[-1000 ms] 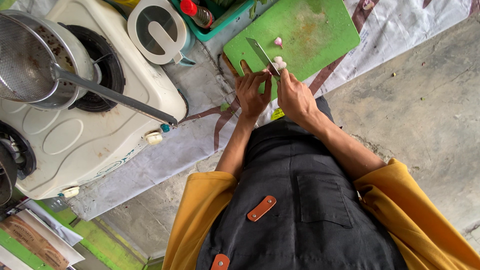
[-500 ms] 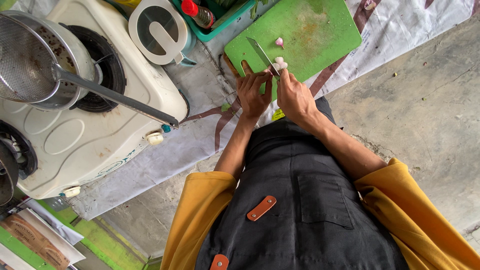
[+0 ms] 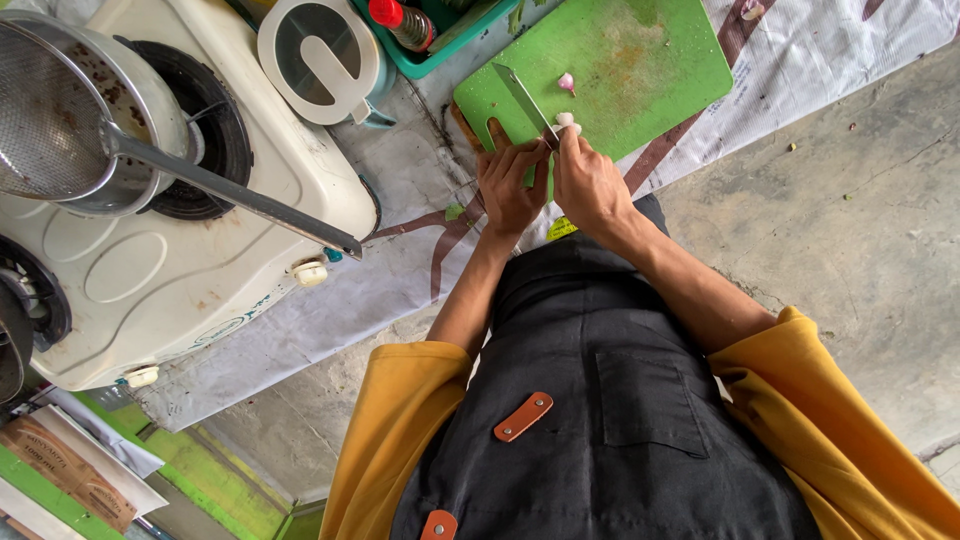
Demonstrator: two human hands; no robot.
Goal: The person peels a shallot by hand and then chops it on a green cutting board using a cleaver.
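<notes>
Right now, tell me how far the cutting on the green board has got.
Done: one small pink-white piece lies apart on the green plastic cutting board, which shows wet smears. In hand: the left hand seems to grip the steel-bladed knife, while the right hand pinches a pale clove at the blade. Left: that clove does not look cut through yet.

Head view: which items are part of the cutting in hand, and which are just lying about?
In use:
left hand on the knife
right hand on the pale clove
green cutting board
small pink piece on the board

Lying about:
stove
pot with strainer
white lidded jug
teal tray with red-capped bottle
</notes>
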